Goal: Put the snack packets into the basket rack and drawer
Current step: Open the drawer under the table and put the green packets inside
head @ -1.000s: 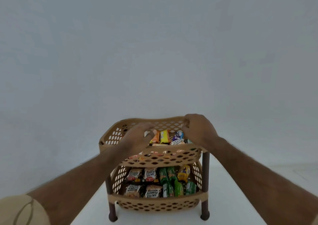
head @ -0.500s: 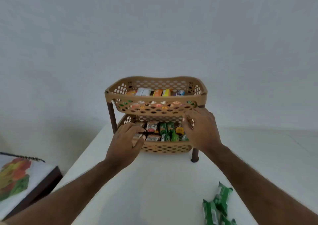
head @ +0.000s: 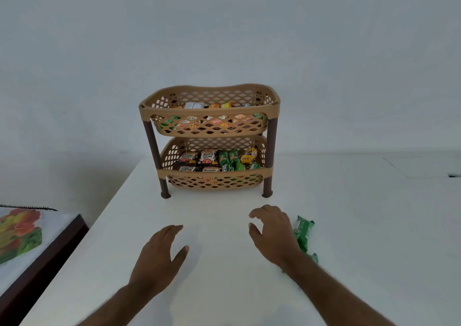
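Green snack packets lying lengthwise just beside the empty, loosely curled right hand; left hand, open and empty, farther off.

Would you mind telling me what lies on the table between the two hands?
Nothing: in the head view only bare white table shows between the left hand and the right hand.

Tan two-tier basket rack upright, packets filling both tiers
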`<state>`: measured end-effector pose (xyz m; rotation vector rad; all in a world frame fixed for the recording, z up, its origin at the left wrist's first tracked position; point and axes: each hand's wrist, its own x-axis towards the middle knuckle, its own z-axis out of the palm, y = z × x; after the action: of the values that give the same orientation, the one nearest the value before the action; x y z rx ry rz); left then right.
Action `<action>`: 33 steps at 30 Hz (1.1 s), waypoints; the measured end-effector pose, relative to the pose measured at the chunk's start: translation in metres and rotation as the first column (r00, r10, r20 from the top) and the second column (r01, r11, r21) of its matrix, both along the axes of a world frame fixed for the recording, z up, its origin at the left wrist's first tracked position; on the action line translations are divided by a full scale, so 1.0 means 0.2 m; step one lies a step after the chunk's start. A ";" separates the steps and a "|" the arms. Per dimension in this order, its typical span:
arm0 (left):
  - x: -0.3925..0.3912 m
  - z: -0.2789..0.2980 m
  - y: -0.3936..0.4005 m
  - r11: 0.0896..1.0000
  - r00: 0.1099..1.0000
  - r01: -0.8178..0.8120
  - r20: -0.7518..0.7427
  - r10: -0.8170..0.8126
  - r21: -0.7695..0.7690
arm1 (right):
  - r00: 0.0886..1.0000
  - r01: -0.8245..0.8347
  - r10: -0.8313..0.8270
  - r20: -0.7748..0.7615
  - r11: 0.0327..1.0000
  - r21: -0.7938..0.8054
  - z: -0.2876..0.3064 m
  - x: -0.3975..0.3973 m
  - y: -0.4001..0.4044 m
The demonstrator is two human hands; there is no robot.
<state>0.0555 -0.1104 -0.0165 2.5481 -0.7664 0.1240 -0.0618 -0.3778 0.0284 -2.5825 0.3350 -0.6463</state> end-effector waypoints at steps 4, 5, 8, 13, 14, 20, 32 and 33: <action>-0.11 -0.08 0.09 0.999 0.999 0.043 -0.021 -0.043 -0.003 | 0.998 0.003 -0.002 -0.063 1.000 0.020 -0.10 -0.12 0.16; -0.14 -0.10 0.11 0.999 0.999 0.046 -0.021 -0.046 -0.007 | 0.996 -0.006 0.008 -0.090 1.000 0.022 -0.12 -0.14 0.20; -0.23 -0.15 0.19 0.999 0.998 0.051 -0.044 -0.051 0.000 | 0.976 -0.034 0.038 -0.215 0.999 0.020 -0.22 -0.24 0.34; -0.35 -0.27 0.30 0.993 0.992 0.075 -0.112 -0.064 0.091 | 0.920 0.019 -0.009 -0.393 1.000 0.022 -0.38 -0.39 0.46; -0.37 -0.30 0.32 0.988 0.990 0.091 -0.122 -0.075 0.127 | 0.906 0.042 -0.024 -0.422 0.999 0.033 -0.40 -0.42 0.46; -0.42 -0.37 0.41 0.953 0.984 0.173 -0.096 -0.153 0.248 | 0.829 0.041 -0.060 -0.556 0.998 -0.046 -0.50 -0.56 0.48; -0.56 -0.38 0.50 0.998 0.999 0.030 0.012 -0.031 0.051 | 0.740 0.059 -0.149 -0.656 0.986 -0.157 -0.45 -0.55 0.60; -0.61 -0.38 0.53 0.999 0.995 -0.035 0.095 0.037 -0.029 | 0.729 0.054 -0.147 -0.668 0.986 -0.157 -0.45 -0.54 0.60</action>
<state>-0.0662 -0.0034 -0.0918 2.5461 -0.7492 0.2677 -0.1696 -0.2578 -0.0606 -2.8548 0.6863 0.3070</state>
